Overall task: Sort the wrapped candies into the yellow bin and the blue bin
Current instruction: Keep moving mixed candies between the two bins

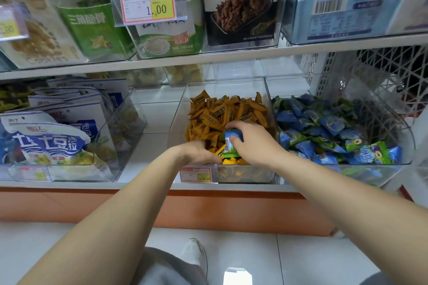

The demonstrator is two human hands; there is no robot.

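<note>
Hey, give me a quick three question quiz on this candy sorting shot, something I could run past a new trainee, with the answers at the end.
1. True or false: the right hand holds a blue-wrapped candy over the yellow bin.
2. The blue bin stands on which side of the yellow bin? A) left B) right C) on the shelf above
3. Fill in: the left hand dips its fingers into the ____ candies.
Key: 1 true; 2 B; 3 yellow.
</note>
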